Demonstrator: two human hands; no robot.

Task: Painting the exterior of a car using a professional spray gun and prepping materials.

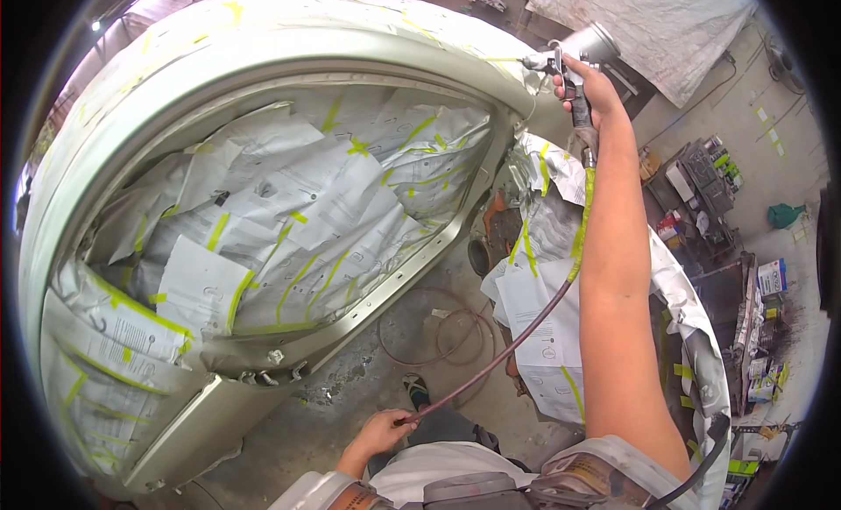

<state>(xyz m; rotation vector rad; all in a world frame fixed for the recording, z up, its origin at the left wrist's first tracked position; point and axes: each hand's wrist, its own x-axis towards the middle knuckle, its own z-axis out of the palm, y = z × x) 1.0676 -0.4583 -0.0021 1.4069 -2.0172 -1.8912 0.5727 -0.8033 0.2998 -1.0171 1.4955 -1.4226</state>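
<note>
My right hand [601, 96] is wrapped round the grip of a spray gun [582, 114], held out at arm's length at the top right. The gun's silver paint cup [594, 44] points up and away, and its nozzle faces left, close to the car's pale metallic roof edge [477, 47]. From the base of the grip runs a reddish air hose [504, 352], wrapped in yellow-green tape near the gun. My left hand [378, 435] is closed on this hose, low in front of my body.
White masking paper [324, 190] with yellow-green tape covers the door opening. More papered bodywork [543, 308] lies beneath my right arm. Coiled hose [438, 339] lies on the concrete floor. Cluttered shelves [701, 190] stand at the right; a pale sheet [657, 28] hangs at the far right.
</note>
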